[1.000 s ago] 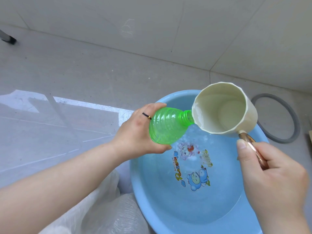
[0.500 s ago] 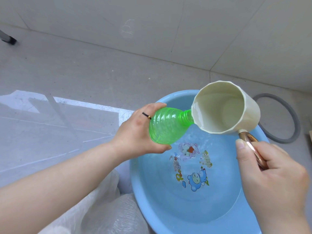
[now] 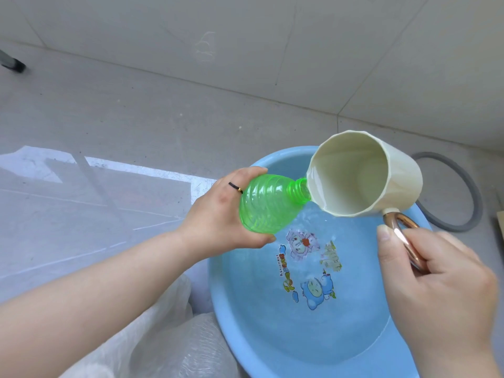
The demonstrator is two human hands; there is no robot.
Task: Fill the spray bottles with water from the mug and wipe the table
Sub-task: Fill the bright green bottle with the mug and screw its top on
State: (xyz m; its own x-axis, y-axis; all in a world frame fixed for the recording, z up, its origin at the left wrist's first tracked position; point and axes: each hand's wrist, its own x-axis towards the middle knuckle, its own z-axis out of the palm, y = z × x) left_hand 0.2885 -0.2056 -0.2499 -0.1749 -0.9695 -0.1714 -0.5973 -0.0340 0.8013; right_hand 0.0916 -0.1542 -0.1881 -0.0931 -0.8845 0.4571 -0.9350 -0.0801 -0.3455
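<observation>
Floor (image 3: 136,110): grey tile. One clear plastic sheet (image 3: 68,203) is spread on it at the left, and one crumpled bag (image 3: 177,350) lies against the basin.

Basin (image 3: 245,309): one, blue, holding shallow water. The water is disturbed directly below the pour.

Hose ring (image 3: 451,228): one, grey, on the floor beyond the basin.

Mug (image 3: 351,170): one, cream. It is tipped further than a second ago, now close to level, with its lip touching the bottle mouth. The pool seen earlier at its bottom has run forward to the lip. In my judgement the mug is nearly spent, and a refill may be needed.

Bottle (image 3: 264,205): one, green, uncapped, held on a slant above the basin with its neck against the mug. It is in the same place as before. Its fill level cannot be read.

Hands: two. The left hand (image 3: 218,214) has its fingers (image 3: 245,171) curled round the bottle's base. The right hand (image 3: 436,282) grips the mug's handle (image 3: 401,236), with the thumb laid along it.

Finger ring (image 3: 236,187): one, on the left hand.

Step in hand: filling. Some water appears to be spilling into the basin. No second bottle, spray head, cloth or table is in view, so the wiping is judged not yet begun.
</observation>
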